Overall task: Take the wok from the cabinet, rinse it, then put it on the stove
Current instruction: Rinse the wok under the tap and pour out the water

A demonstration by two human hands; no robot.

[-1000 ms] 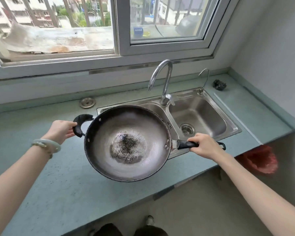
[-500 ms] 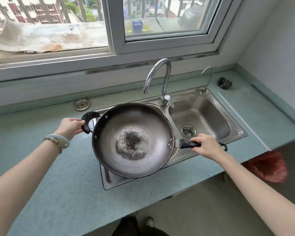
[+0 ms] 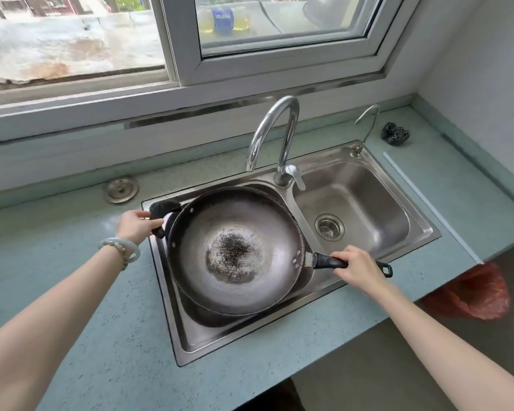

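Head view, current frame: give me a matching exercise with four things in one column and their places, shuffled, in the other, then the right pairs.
Things
1. dark round metal wok
2. black crumpled scouring ball
3. round flat metal disc
4. red plastic bag

Places
A. on the pale green counter, left of the steel double sink
B. below the counter's front edge, at the right
C. at the sink's left basin, gripped by the left hand and right hand
D. on the counter beyond the sink's far right corner

Pairs: 1-C, 2-D, 3-A, 4-B

Wok (image 3: 235,250) — dull metal, scorched centre; sink (image 3: 368,209) — brushed steel; counter (image 3: 72,292) speckled matt.
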